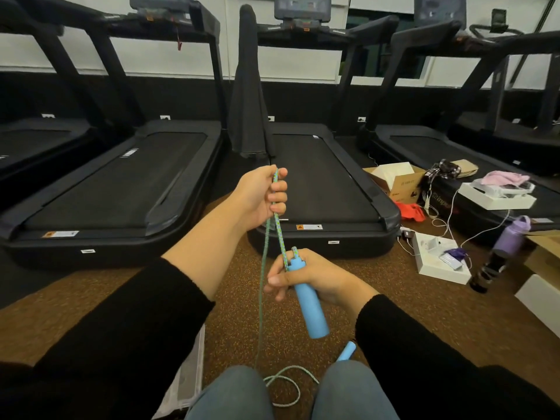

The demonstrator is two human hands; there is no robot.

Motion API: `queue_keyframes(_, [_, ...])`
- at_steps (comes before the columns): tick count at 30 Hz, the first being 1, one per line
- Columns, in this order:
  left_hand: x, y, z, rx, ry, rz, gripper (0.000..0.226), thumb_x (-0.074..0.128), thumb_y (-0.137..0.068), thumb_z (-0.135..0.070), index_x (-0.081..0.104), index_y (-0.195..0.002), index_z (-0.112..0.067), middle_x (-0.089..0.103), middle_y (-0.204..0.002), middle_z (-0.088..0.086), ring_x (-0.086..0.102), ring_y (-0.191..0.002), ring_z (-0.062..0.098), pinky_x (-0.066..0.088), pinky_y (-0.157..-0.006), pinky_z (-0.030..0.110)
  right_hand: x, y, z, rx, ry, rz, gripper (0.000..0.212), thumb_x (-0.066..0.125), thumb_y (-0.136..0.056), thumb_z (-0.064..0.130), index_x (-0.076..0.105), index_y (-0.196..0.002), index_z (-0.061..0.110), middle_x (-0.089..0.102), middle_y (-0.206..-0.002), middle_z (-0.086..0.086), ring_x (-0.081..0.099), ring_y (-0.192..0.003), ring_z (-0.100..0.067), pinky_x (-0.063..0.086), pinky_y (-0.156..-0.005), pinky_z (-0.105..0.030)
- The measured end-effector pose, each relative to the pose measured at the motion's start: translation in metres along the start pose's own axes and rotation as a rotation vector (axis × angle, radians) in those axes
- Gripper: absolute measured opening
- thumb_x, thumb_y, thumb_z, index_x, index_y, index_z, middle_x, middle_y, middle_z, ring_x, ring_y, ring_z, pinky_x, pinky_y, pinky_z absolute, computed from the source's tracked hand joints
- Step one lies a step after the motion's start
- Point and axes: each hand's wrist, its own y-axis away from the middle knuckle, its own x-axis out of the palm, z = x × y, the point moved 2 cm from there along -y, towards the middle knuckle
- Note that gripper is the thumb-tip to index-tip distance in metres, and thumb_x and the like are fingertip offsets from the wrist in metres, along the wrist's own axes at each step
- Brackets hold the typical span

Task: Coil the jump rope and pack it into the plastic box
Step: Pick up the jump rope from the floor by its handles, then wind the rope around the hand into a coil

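Jump rope [280, 234] taut between hands, left hand [260, 197] raised, fisted on cord, right hand [306, 275] gripping blue handle [310, 304]

Left hand [260, 197] gripping rope [280, 237] up high, right hand [315, 277] clutching blue handle [309, 298], slack looping on floor [409, 313] between knees
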Motion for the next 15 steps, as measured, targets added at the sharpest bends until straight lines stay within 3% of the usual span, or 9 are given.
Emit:
queue_keyframes(7, [-0.004, -0.01, -0.012, -0.013, 0.069, -0.022, 0.036, 0.029, -0.102, -0.03, 0.042, -0.072, -0.018, 0.028, -0.041, -0.009, 0.023, -0.031, 0.005, 0.015, -0.034, 0.017, 0.021, 0.006, 0.02, 0.015, -0.173, 0.187, 0.026, 0.062, -0.079, -0.005, 0.067, -0.099, 0.011, 0.075, -0.075, -0.004, 0.07, -0.064, -0.011, 0.057, -0.071, -0.023])
queue_keyframes(11, [-0.005, -0.015, -0.015, -0.024, 0.088, -0.02, 0.036, 0.028, -0.103, -0.03, 0.042, -0.072, -0.017, 0.028, -0.041, -0.008, 0.023, -0.031, 0.005, 0.015, -0.032, 0.017, 0.026, 0.01, 0.029, -0.045, -0.296, 0.301, 0.032, 0.078, -0.066, 0.012, 0.07, -0.098, 0.013, 0.076, -0.086, -0.006, 0.073, -0.074, -0.014, 0.058, -0.075, -0.027])
queue_keyframes(15, [-0.007, -0.017, -0.015, -0.053, 0.121, -0.022, 0.038, 0.027, -0.103, -0.029, 0.041, -0.071, -0.017, 0.029, -0.04, -0.008, 0.024, -0.03, 0.006, 0.016, -0.031, 0.017, 0.026, 0.013, 0.033, -0.088, -0.369, 0.346, 0.031, 0.079, -0.069, 0.02, 0.069, -0.098, 0.012, 0.075, -0.089, -0.009, 0.073, -0.078, -0.016, 0.058, -0.081, -0.033])
